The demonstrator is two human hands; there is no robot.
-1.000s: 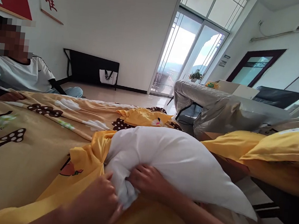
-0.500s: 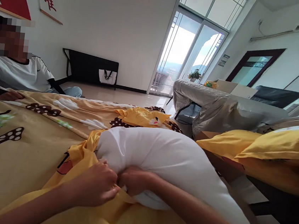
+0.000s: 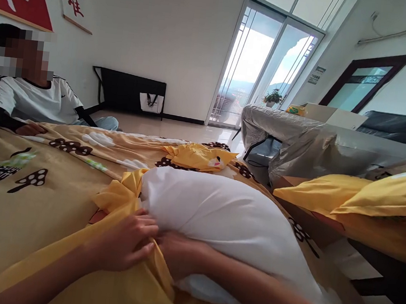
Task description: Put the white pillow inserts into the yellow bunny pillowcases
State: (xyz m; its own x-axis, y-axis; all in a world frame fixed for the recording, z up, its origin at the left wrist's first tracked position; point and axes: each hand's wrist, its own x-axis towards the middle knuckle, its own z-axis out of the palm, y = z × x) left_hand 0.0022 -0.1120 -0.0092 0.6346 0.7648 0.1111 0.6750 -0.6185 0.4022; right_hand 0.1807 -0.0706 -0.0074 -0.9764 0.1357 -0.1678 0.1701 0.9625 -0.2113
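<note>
A white pillow (image 3: 225,217) lies on the bed, its near end going into a yellow pillowcase (image 3: 125,197) bunched round it. My left hand (image 3: 126,243) is closed on the yellow fabric at the case's opening. My right hand (image 3: 181,256) presses against the pillow's near corner, its fingers tucked under the cloth and mostly hidden.
A tan blanket with brown mushroom prints (image 3: 40,178) covers the bed. Another person in a white shirt (image 3: 30,100) sits at the far left, a hand on the blanket. Yellow pillows (image 3: 376,197) are stacked at right, and a covered sofa (image 3: 299,138) stands behind.
My hands have pushed the pillow's corner into the yellow case. The yellow fabric now lies over more of the pillow's near end, and the view has tilted slightly.
</note>
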